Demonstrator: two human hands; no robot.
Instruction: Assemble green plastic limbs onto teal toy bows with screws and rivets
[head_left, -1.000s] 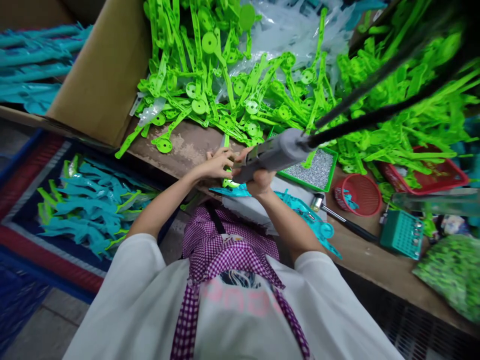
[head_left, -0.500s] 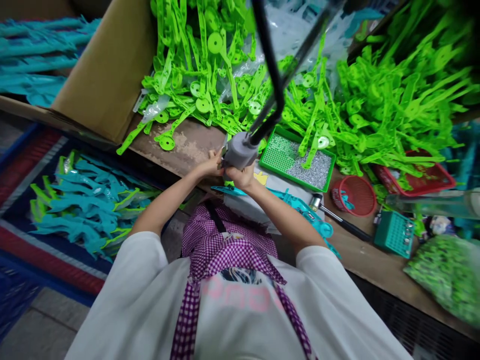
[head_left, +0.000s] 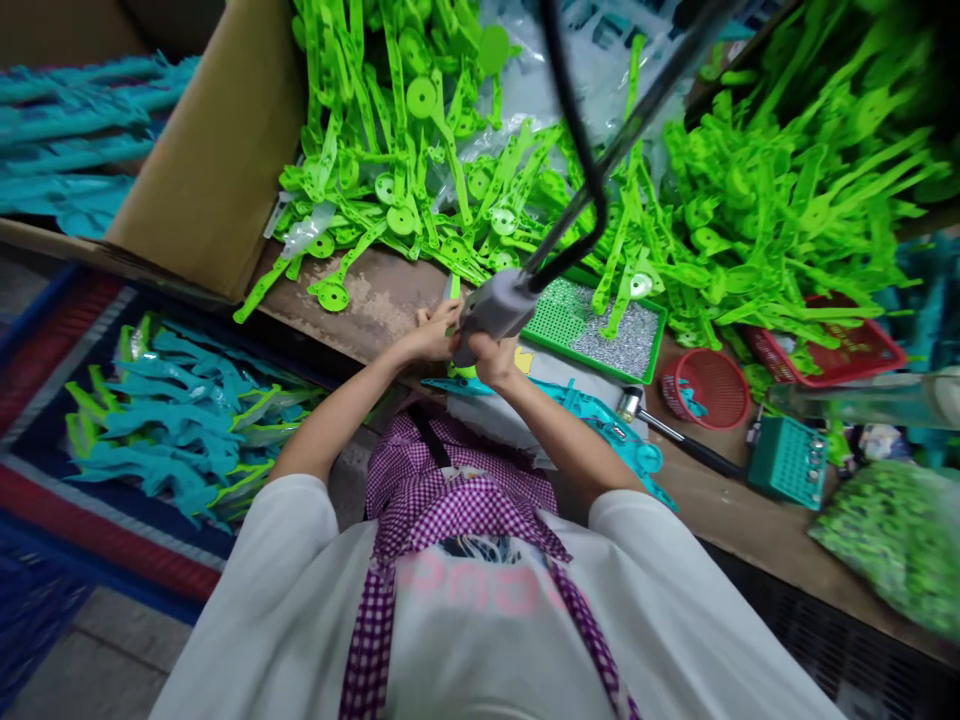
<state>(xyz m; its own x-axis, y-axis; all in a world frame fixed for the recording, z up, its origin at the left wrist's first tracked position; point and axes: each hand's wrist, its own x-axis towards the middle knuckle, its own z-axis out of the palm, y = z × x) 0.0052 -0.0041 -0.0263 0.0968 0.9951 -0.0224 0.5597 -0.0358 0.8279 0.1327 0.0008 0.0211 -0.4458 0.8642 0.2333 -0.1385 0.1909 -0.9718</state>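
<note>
My right hand [head_left: 495, 360] is wrapped round a grey electric screwdriver [head_left: 499, 312], which leans up to the right with its cable and hanger rod. Close beside it, my left hand [head_left: 436, 332] is closed on a bright green plastic part [head_left: 453, 288] whose end sticks out above the fingers. The screwdriver's tip and most of that part are hidden. Just below and to the right of my hands lies a teal plastic part [head_left: 592, 408] at the table's near edge. A green tray [head_left: 551, 318] of small silvery screws stands behind my right hand.
Heaps of green plastic parts [head_left: 421, 100] cover the back of the table. A cardboard flap [head_left: 202, 150] rises at the left. To the right are a hammer [head_left: 682, 440], a red basket [head_left: 724, 390], a teal basket [head_left: 784, 460] and a bag of green pieces [head_left: 885, 540]. Teal-and-green parts [head_left: 176, 400] lie lower left.
The screwdriver has shifted slightly right and tilts further that way, with my right hand round it. More of the green part shows by my left hand, which stays nearly in place.
</note>
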